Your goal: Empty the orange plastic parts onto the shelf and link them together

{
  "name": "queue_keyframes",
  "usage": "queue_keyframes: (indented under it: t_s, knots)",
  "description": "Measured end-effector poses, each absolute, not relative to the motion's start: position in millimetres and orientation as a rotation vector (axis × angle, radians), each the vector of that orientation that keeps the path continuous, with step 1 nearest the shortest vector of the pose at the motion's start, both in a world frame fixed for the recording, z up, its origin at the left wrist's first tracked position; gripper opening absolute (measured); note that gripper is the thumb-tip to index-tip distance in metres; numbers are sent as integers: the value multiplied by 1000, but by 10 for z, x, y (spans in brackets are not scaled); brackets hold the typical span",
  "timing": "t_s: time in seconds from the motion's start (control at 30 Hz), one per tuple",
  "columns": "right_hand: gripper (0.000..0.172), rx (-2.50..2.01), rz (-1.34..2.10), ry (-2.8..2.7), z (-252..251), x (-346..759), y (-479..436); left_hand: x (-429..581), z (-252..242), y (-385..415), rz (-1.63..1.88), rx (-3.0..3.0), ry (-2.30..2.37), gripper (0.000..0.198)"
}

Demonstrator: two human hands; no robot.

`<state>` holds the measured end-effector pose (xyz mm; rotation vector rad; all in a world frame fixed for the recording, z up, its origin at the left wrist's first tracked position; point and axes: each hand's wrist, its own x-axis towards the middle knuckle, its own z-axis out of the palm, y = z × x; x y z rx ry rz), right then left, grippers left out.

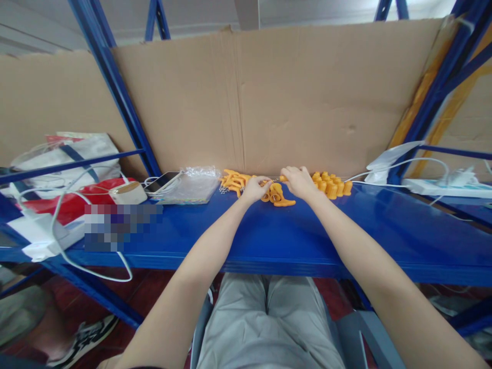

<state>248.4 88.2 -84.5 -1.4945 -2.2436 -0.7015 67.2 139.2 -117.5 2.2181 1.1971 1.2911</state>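
Observation:
My left hand (256,189) is closed in a pinch at the back of the blue shelf; what its fingertips hold is too small to make out. Facing it, my right hand (300,181) grips a small orange plastic piece (283,178), mostly covered by the fingers. A tiny shiny bit shows between the two hands. Just below them lie several orange pieces with rings and a curved arm (283,203). Left of my left hand is a heap of branching orange pieces (235,179), with small metal chain-like parts (223,189) beside it. Orange cup-shaped pieces (333,186) stand grouped beyond my right wrist.
A cardboard sheet (307,97) walls off the back of the blue shelf (284,241). On the left are a clear plastic bag (192,187), a phone (164,182), a white charger (128,193) and cables. A power strip (449,187) lies right. Another person's leg and shoe (86,338) show lower left.

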Motion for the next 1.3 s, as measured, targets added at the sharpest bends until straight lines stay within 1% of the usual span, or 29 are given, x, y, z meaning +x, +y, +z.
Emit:
queue_keyframes:
  t_s: [0.17, 0.27, 0.47, 0.6, 0.77, 0.87, 1.0, 1.13, 1.3]
  knots:
    - [24, -1664, -684, -1974, -847, 2765, 957, 507, -1184, 1445, 1341, 2225, 1410, 20]
    - [28, -1854, -561, -1854, -837, 2910, 985, 414, -1173, 1437, 1345, 2360, 1548, 24]
    - [35, -2168, -310, -1731, -826, 3034, 1026, 386, -1116, 1346, 1217, 2580, 1709, 27]
    - [39, -2227, -266, -1700, -803, 3027, 1020, 405, -1109, 1305, 1159, 2578, 1749, 29]
    - [39, -2347, -193, -1661, -710, 3013, 939, 403, -1115, 1297, 1151, 2564, 1771, 29]
    - [45, -2440, -114, -1662, -695, 3043, 904, 403, -1117, 1304, 1161, 2557, 1773, 29]
    - [52, -2490, -113, -1603, -725, 3089, 893, 405, -1119, 1304, 1173, 2569, 1780, 29]
    - [51, -2477, -129, -1604, -747, 3110, 900, 395, -1115, 1283, 1117, 2625, 1809, 30]
    - [45, -2456, -124, -1618, -808, 3180, 972, 391, -1101, 1254, 1049, 2697, 1848, 29]
